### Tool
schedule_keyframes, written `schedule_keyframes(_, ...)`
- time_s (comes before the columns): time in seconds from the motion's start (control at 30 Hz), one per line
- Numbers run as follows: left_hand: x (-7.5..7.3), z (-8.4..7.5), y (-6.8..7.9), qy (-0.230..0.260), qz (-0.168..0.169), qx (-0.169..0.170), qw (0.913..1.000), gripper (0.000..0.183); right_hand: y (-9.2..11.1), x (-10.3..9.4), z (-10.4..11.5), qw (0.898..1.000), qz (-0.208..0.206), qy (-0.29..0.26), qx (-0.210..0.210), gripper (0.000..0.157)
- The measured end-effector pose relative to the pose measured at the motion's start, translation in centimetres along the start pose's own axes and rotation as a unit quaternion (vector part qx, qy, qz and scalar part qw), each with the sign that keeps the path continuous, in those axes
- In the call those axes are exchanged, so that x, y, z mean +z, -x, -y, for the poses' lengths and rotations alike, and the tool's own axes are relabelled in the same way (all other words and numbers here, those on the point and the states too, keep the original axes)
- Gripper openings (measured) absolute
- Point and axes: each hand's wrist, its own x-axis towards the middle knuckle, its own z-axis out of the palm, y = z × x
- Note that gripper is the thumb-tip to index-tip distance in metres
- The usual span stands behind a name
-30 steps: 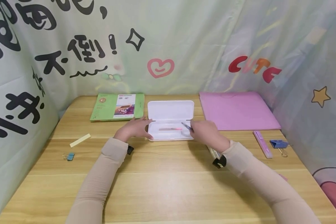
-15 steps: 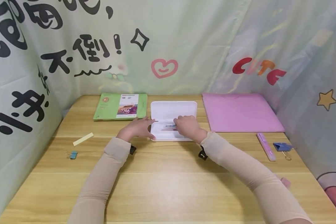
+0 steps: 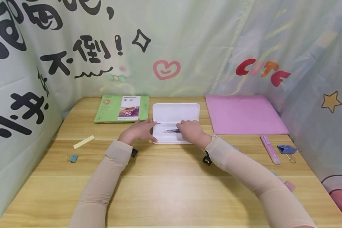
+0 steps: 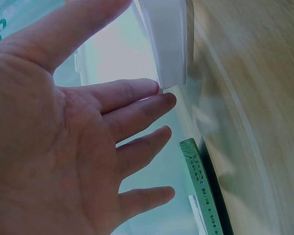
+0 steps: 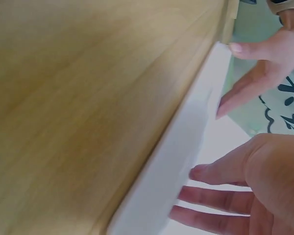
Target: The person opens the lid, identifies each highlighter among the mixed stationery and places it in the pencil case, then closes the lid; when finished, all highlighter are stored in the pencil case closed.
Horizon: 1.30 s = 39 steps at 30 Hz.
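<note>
A white pencil case (image 3: 156, 139) lies with its lid (image 3: 176, 111) raised at the middle of the table's far half. My left hand (image 3: 141, 130) spans its left end, fingers straight and spread; in the left wrist view the index fingertip touches the corner of the case (image 4: 169, 54). My right hand (image 3: 194, 130) reaches into the tray with curled fingers and pinches a thin dark pen (image 3: 175, 130). A thin pinkish stick (image 3: 171, 132) lies alongside in the tray. In the right wrist view the case's front wall (image 5: 171, 152) hides the right hand's grip on the pen.
A green book (image 3: 108, 109) lies back left, a pink folder (image 3: 245, 114) back right. At right are a purple pen-shaped item (image 3: 270, 149), a blue binder clip (image 3: 286, 149) and a pink block (image 3: 289, 186). At left are a cream strip (image 3: 84, 142) and a teal clip (image 3: 73, 158).
My right hand has carried the dark pen left from the case's right end and lowered it beside the pinkish stick. The left hand stays at the left end; the head view shifts slightly.
</note>
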Motion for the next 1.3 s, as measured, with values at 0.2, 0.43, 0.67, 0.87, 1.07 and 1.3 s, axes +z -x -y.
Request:
schedule_keyframes(0.2,0.0,0.0,0.0,0.005,-0.002,0.001,1.0000,0.085,2.0,-1.1,-0.7,0.999,-0.010,-0.037,0.021,0.010)
schedule_keyframes(0.43,-0.1,0.0,0.3,0.009,0.002,0.000,1.0000,0.084,6.0,-2.4,-2.2,0.986,0.039,-0.083,0.138,0.008)
schedule_keyframes(0.67,-0.1,-0.1,0.2,0.011,0.001,0.003,0.9999,0.084,9.5,-2.6,-3.1,0.971,0.122,-0.094,0.183,0.018)
schedule_keyframes(0.87,0.0,0.0,0.1,0.007,-0.001,0.000,1.0000,0.085,11.9,-2.3,-2.9,0.965,0.147,-0.114,0.183,0.030)
schedule_keyframes(1.07,-0.1,-0.1,0.2,0.011,0.002,0.002,0.9999,0.085,12.6,-1.8,-2.5,0.963,0.145,-0.124,0.188,0.031)
schedule_keyframes(1.3,-0.1,-0.1,0.1,0.010,0.004,0.003,0.9999,0.084,12.8,-1.6,-2.3,0.963,0.131,-0.135,0.192,0.030)
